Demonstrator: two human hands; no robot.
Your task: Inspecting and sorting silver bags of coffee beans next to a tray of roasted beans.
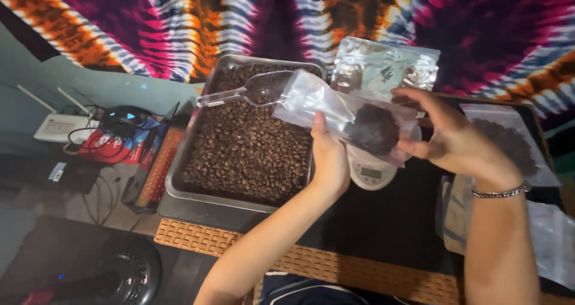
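My left hand (329, 157) grips a clear plastic pouch (335, 113) from below; the pouch lies sideways, with a clump of coffee beans at its right end. My right hand (452, 134) holds that bean-filled end with spread fingers, and a beaded bracelet (502, 192) sits on its wrist. Under the pouch stands a small white digital scale (371, 173). To the left a metal tray (179, 191) is full of coffee beans, and a clear plastic scoop (254, 91) rests on them.
A silvery empty pouch (383, 65) stands behind the scale. A filled clear pouch (509, 143) lies at the right on a dark surface. A woven mat (197, 236) lies under the tray. At the left are a router (60, 127), cables and a dark round device (120, 275).
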